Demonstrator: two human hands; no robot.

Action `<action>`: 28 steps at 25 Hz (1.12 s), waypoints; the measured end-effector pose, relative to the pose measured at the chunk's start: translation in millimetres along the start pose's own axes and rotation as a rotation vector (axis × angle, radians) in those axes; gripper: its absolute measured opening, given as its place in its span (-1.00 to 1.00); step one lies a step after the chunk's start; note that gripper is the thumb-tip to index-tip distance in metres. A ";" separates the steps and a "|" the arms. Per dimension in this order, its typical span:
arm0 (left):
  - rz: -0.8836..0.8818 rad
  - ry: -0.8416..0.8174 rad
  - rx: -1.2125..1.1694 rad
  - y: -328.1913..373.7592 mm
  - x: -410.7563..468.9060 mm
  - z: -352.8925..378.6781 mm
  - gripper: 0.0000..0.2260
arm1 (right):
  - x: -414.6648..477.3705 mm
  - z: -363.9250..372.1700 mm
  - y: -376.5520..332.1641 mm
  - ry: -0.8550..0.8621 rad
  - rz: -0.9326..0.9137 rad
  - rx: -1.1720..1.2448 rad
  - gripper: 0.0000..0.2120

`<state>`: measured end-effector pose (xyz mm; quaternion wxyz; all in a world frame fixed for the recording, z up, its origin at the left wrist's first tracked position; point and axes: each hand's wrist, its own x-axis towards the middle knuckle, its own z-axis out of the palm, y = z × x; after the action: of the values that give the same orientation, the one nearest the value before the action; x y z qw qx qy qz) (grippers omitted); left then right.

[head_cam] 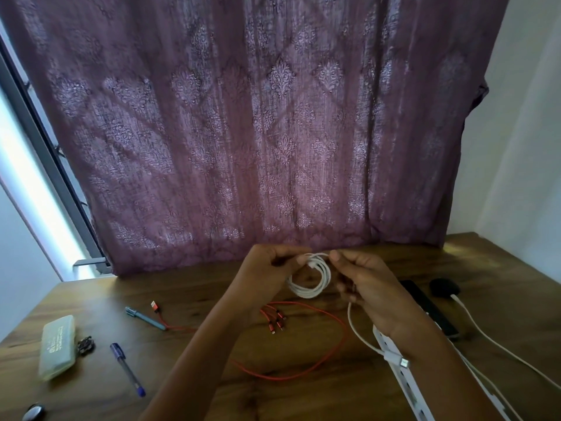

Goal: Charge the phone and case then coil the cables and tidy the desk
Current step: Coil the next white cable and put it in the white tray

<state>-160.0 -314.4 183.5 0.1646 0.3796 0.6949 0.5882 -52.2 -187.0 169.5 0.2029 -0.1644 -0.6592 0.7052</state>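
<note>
A white cable (312,276) is wound into a small coil, held above the wooden desk (194,287). My left hand (267,270) pinches the coil's top left and my right hand (361,279) pinches its top right. The cable's loose tail runs under my right wrist to a USB plug (402,362). A red multi-head cable (303,344) lies uncoiled on the desk below my hands. To the right, mostly hidden by my right arm, lie a dark phone (431,308) and a black case (444,287) with a white cable plugged in.
A white power strip (406,387) runs along the lower right. On the left lie a pale pencil case (57,347), two pens (127,369), a small dark clip (85,345) and a dark object (33,412) at the edge. A purple curtain (243,117) hangs behind the desk.
</note>
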 end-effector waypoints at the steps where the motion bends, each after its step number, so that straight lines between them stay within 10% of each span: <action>1: -0.023 0.027 -0.060 0.6 -1.1 1.7 -0.85 | -0.3 0.6 0.3 -0.008 0.019 0.033 -0.82; 10: -0.082 0.280 -0.271 -0.2 -8.2 16.6 -0.86 | 4.0 9.8 12.4 0.311 -0.440 -0.384 -0.89; 22: -0.070 0.356 -0.262 -4.4 -12.4 21.4 -0.78 | -9.9 19.4 1.9 0.215 -0.144 -0.178 -0.70; 28: 0.026 0.222 -0.090 -12.4 -11.8 19.7 -0.71 | -5.7 14.3 0.9 -0.043 0.188 0.495 -0.84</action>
<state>-143.1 -309.5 164.2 0.0960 0.3134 0.6765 0.6594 -54.5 -202.2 169.6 0.1564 -0.1552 -0.4525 0.8641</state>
